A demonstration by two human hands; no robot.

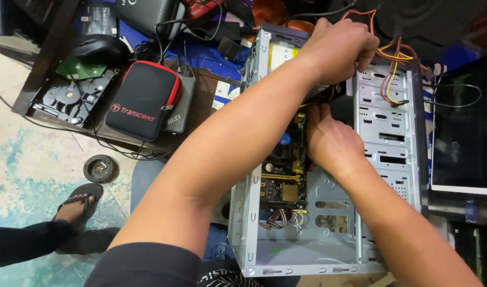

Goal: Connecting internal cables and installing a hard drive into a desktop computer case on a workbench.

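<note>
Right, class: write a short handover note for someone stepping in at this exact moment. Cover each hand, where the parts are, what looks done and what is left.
Left hand: closed around the bundle of coloured wires at the top of the open computer case.
Right hand: inside the case beside the drive bay rack; its fingers are hidden, so its grip is unclear.
Done: side panel off, motherboard exposed and mounted.
Left: wires are loose above the rack; where they plug in is not visible.
</note>
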